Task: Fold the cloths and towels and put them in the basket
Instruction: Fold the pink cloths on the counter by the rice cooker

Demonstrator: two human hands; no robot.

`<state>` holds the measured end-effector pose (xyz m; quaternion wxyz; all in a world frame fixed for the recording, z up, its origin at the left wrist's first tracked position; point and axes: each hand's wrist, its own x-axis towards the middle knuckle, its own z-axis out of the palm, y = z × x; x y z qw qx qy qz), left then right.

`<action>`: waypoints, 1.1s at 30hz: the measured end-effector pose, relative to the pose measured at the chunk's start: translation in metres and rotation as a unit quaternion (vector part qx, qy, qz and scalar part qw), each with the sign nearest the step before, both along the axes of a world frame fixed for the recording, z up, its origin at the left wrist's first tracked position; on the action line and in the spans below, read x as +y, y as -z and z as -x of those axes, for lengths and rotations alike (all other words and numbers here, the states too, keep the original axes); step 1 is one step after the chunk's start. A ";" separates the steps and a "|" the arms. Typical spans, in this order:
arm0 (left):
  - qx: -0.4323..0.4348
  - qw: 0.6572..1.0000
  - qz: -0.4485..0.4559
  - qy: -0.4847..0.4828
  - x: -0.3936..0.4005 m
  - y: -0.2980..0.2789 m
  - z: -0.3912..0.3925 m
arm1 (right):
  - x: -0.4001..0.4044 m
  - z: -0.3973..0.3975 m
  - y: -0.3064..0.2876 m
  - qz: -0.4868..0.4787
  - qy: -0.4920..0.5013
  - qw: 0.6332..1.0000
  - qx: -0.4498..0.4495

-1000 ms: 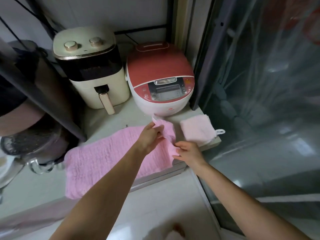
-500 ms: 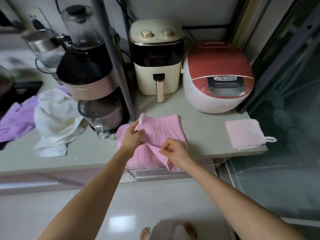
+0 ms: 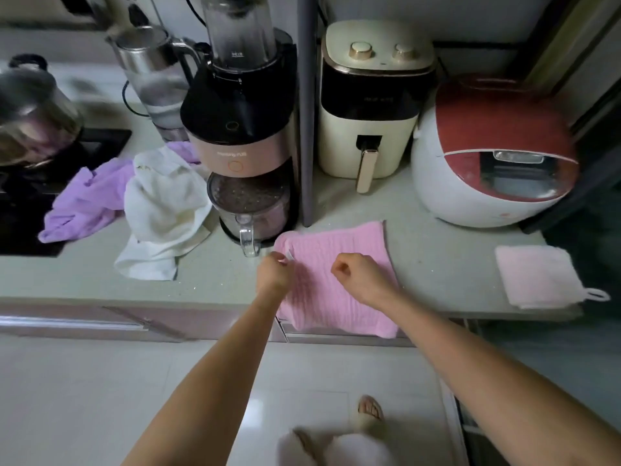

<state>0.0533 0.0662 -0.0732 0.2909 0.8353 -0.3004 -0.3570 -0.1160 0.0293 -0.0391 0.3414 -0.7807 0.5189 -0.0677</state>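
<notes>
The pink towel [image 3: 336, 280], lifted before, now lies folded flat on the counter [image 3: 437, 264].

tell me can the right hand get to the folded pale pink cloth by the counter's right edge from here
Probably yes: the folded pale pink cloth lies in the open, with only bare counter between it and the right hand.

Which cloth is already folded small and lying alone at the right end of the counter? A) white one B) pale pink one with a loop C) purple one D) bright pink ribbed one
B: the pale pink cloth with a loop lies flat and square near the counter's right edge, below the rice cooker, apart from the bright pink towel under the hands.
</notes>
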 end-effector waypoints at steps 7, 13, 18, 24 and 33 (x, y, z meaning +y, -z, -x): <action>-0.044 0.996 -0.024 -0.067 -0.022 0.008 0.010 | -0.080 0.005 0.012 0.099 -0.124 0.980 0.122; -0.092 0.984 -0.016 -0.151 -0.034 0.010 0.027 | -0.112 -0.008 0.025 0.117 -0.213 0.958 0.151; -0.032 0.988 0.047 -0.145 -0.033 0.006 0.034 | -0.118 -0.011 0.041 0.160 -0.247 0.928 0.226; 0.120 0.975 0.169 -0.078 -0.031 -0.021 0.035 | -0.123 0.012 0.023 0.114 -0.244 0.955 0.124; 0.039 0.960 0.270 -0.063 -0.029 -0.070 0.030 | -0.111 0.054 -0.052 0.185 -0.211 0.959 0.031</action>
